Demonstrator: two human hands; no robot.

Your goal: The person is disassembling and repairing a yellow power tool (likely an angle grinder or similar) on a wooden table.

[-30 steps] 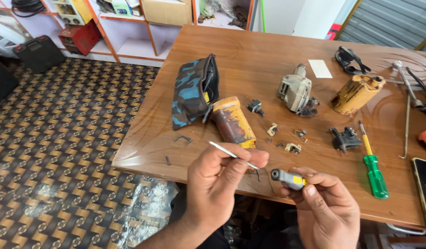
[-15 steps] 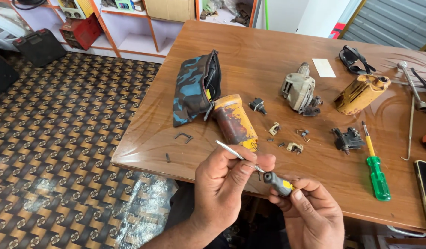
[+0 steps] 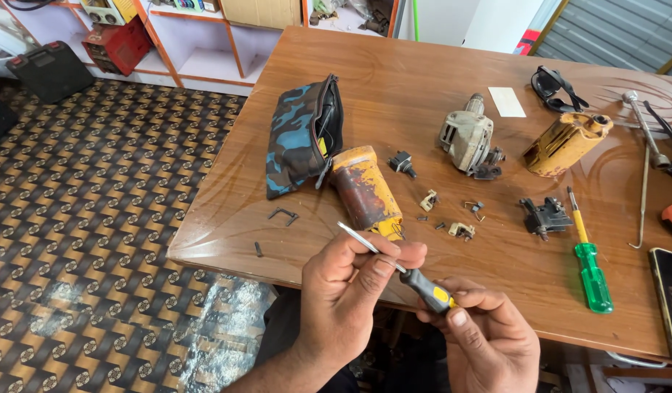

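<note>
Both hands are held close together just off the near edge of the wooden counter point(image 3: 394, 80), sharing one small screwdriver point(image 3: 401, 268). The right hand point(image 3: 488, 338) is closed on its dark handle with the yellow patch, thumb on top, while the left hand point(image 3: 347, 306) pinches the thin metal shaft between thumb and fingertips, the tip pointing up and left past the knuckles. The tool sits in the air above the counter's front edge — touching nothing else. Just beyond it lies a worn yellow tool casing point(image 3: 365, 191), its far end against a blue camouflage pouch point(image 3: 299, 135). Small loose parts point(image 3: 452, 218) are scattered to the right of the casing, and farther back sit a grey motor body point(image 3: 467, 138) and a second yellow housing point(image 3: 565, 142). A green-handled screwdriver point(image 3: 589, 258) lies well apart on the right.
</note>
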